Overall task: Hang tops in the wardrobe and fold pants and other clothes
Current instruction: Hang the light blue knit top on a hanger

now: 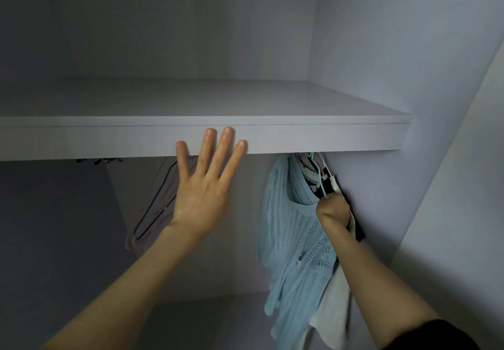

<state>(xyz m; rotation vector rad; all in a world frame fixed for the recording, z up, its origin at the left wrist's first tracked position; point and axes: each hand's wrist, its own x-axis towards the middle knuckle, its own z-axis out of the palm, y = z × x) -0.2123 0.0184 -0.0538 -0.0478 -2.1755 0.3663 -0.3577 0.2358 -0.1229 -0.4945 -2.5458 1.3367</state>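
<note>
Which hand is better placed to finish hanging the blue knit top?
The right hand: it grips by the hanger at the blue knit top. The left hand is spread open against the shelf edge.

Left hand (203,186) raised, fingers spread; right hand (333,209) clenched, arm outstretched

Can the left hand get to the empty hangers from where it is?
Probably yes. The left hand is open, fingers spread in front of the shelf edge, holding nothing. The empty hangers hang just below and behind it, with nothing between. The right hand is busy at the blue top.
</note>
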